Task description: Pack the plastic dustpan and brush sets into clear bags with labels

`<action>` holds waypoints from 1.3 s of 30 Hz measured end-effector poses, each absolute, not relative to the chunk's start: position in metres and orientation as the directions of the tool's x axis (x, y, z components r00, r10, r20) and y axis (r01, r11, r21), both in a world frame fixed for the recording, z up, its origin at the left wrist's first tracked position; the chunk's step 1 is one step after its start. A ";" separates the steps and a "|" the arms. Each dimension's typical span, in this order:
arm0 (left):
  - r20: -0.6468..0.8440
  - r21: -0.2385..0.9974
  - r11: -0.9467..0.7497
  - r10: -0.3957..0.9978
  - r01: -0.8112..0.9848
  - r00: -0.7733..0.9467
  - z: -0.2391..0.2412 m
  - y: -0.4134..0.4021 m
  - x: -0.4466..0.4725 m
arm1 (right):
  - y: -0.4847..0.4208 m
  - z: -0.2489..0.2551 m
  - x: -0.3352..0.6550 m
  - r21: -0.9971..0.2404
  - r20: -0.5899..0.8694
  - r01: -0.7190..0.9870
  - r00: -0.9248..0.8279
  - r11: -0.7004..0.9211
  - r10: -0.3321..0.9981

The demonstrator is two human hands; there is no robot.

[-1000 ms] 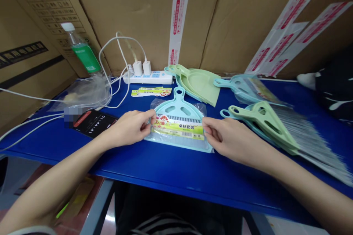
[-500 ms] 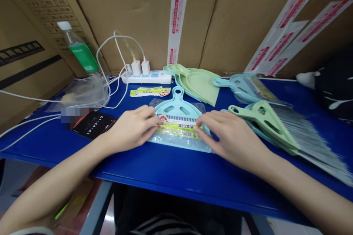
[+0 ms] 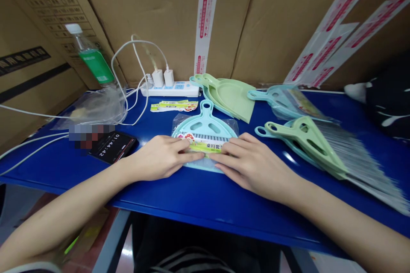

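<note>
A light blue dustpan (image 3: 206, 111) with a brush set in it lies in a clear plastic bag on the table, handle pointing away from me. Across it lies a yellow-green and white paper label (image 3: 208, 146) with printed characters and a red mushroom picture. My left hand (image 3: 160, 158) rests on the label's left part, its thumb stretched along the lower edge. My right hand (image 3: 253, 164) lies over the right part, fingers extended and pressed flat, hiding that end. Neither hand is closed around anything.
Several labels (image 3: 174, 106) lie beside a white power strip (image 3: 173, 90). Green dustpans (image 3: 235, 96) are stacked behind. A bagged blue set (image 3: 282, 100) and green and blue brushes (image 3: 307, 136) are at right. A phone (image 3: 113, 147), cables and a bottle (image 3: 96, 66) stand left.
Both hands have moved closer together over the label. Fingers that held the label's ends are now laid flatter on it, and the label sits against the bagged dustpan.
</note>
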State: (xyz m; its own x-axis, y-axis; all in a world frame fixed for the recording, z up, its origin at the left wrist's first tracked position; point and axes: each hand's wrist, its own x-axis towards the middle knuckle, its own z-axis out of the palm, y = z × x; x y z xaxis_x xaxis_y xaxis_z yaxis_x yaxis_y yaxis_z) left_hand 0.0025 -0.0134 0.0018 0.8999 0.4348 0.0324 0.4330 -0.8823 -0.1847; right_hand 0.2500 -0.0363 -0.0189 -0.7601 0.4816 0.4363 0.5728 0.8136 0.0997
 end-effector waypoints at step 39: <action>-0.122 0.143 -0.614 0.767 0.776 0.630 0.033 -0.004 -0.015 | -0.027 0.010 0.277 -0.103 0.149 0.655 -0.734 0.749 0.662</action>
State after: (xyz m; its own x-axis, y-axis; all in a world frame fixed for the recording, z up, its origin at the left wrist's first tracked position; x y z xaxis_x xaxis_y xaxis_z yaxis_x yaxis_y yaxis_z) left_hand -0.0152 -0.0044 0.0335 0.6298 0.7671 -0.1219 0.7760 -0.6144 0.1426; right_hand 0.2770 -0.0275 0.0100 -0.7343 0.6622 0.1492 0.6546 0.7490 -0.1028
